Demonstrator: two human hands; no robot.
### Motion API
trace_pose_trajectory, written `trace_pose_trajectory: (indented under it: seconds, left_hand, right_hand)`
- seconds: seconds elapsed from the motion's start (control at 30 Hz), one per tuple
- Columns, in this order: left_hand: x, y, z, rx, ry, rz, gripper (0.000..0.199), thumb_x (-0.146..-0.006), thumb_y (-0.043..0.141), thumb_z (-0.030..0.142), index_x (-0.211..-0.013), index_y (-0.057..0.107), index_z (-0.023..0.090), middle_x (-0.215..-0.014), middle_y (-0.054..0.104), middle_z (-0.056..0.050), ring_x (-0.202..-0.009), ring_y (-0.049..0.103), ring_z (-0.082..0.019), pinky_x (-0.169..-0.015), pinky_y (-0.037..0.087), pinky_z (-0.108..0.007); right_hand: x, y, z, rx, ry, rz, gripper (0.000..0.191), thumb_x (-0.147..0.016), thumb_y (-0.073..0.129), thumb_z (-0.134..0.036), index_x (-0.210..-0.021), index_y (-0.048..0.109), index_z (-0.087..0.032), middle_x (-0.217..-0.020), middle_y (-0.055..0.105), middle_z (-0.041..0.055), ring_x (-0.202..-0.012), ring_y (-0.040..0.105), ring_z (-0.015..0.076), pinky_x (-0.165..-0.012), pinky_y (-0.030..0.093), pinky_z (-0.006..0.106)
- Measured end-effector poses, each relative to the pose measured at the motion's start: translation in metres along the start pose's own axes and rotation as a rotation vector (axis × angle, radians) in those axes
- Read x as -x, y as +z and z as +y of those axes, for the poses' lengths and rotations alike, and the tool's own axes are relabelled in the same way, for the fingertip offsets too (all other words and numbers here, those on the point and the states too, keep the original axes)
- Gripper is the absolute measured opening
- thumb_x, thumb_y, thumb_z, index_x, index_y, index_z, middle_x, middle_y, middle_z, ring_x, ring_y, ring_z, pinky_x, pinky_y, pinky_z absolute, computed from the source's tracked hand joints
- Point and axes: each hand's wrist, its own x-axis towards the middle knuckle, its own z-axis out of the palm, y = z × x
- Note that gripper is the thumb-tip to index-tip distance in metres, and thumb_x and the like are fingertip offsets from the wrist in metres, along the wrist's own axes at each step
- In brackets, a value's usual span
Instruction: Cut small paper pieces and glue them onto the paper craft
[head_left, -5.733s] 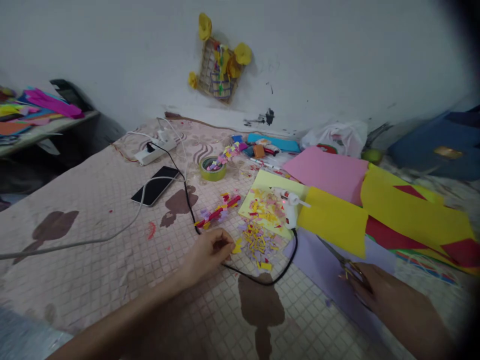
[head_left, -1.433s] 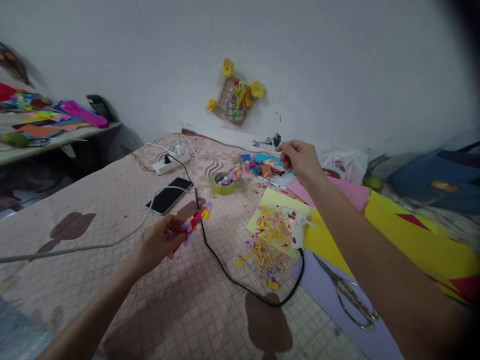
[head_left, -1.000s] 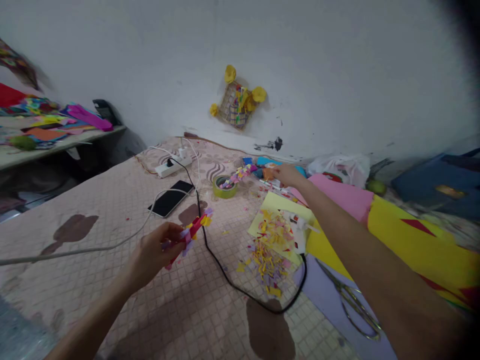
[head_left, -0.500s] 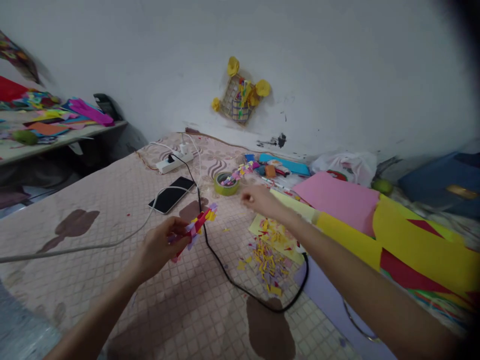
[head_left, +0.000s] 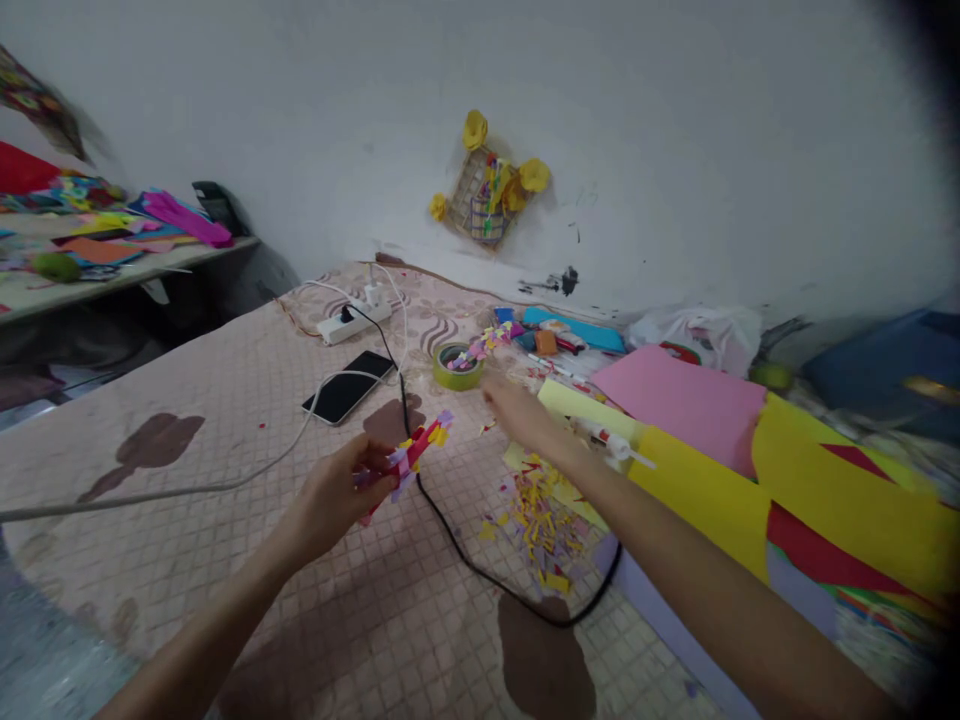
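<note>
A red paper strip [head_left: 424,442] studded with small purple, yellow and pink paper bits is pinched in my left hand [head_left: 341,492], above the tablecloth. My right hand [head_left: 521,412] is over the table by the green tape roll [head_left: 459,378], its fingers curled together and a little blurred. Whether anything is between those fingers is hidden. Against the tape roll leans another strip [head_left: 487,343] covered in paper bits. Below my right forearm lies a pile of cut paper bits [head_left: 544,515], yellow and purple. A white glue gun [head_left: 604,438] shows just beyond that forearm.
A phone [head_left: 349,388] and a white power strip [head_left: 354,322] lie left of centre. A black cable [head_left: 450,545] and a white cable [head_left: 247,478] cross the tablecloth. Pink [head_left: 682,400] and yellow paper sheets [head_left: 697,480] cover the right side. A woven decoration [head_left: 480,195] hangs on the wall.
My right hand has shifted slightly lower over the table, and the glue gun beyond my forearm now shows. My left hand keeps its hold on the red strip. The view has shifted slightly.
</note>
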Motion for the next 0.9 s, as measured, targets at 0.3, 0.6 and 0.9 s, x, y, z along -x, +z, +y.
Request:
trace_pose_trajectory:
  seconds: [0.3,0.6,0.9]
  left_hand:
    - [-0.006,0.014,0.004,-0.211,0.146,0.019,0.023,-0.076,0.053,0.025,-0.098,0.053,0.020,-0.083,0.065,-0.003,-0.074,0.063,-0.018,-0.066,0.049,-0.030]
    - [-0.008,0.030,0.017,-0.430,0.243,-0.027,0.022,-0.075,0.055,0.020,-0.096,0.055,0.020,-0.081,0.065,-0.004,-0.081,0.059,-0.023,-0.073,0.043,-0.036]
    - [-0.009,0.045,0.025,-0.641,0.247,-0.035,0.024,-0.075,0.055,0.017,-0.099,0.054,0.019,-0.083,0.067,-0.006,-0.086,0.057,-0.026,-0.079,0.037,-0.041]
  right_hand:
    - [-0.010,-0.045,0.053,0.135,0.125,0.117,0.019,-0.080,0.050,-0.009,-0.093,0.064,-0.010,-0.100,0.060,0.0169,-0.100,0.053,0.0282,-0.080,0.039,0.036]
    - [0.025,-0.049,0.034,0.025,0.056,0.207,0.032,-0.079,0.049,-0.011,-0.110,0.056,-0.013,-0.106,0.059,0.0123,-0.102,0.052,0.0248,-0.083,0.040,0.034]
    - [0.101,-0.030,-0.002,-0.344,0.241,0.293,0.019,-0.084,0.048,-0.027,-0.069,0.056,-0.020,-0.057,0.057,-0.0023,-0.054,0.054,0.0134,-0.054,0.035,0.023]
